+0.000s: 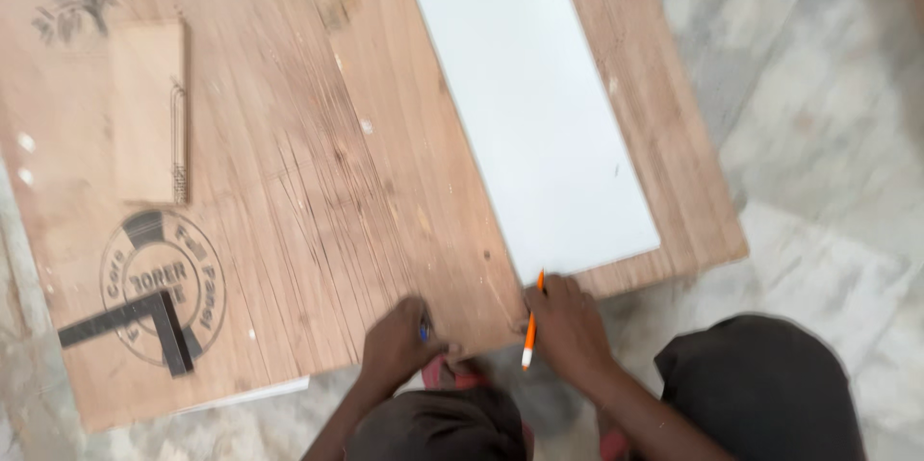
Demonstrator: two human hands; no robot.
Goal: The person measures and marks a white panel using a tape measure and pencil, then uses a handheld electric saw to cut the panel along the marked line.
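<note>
A large plywood sheet [318, 182] lies on the floor in front of me. A long white laminate panel [539, 105] rests on its right half. My right hand [568, 326] is at the plywood's near edge, holding an orange and white pencil [531, 326] whose tip touches the near corner of the white panel. My left hand [399, 345] grips the near edge of the plywood beside it, with something small and blue under the fingers. My knees in dark trousers [760, 389] are at the bottom.
A small rectangular wooden block [149, 110] lies on the plywood's left part. A black metal try square [144, 321] sits on a round printed stamp near the left front corner. Grey marbled stone floor [828, 115] surrounds the sheet. A white board edge [255, 394] shows under the plywood.
</note>
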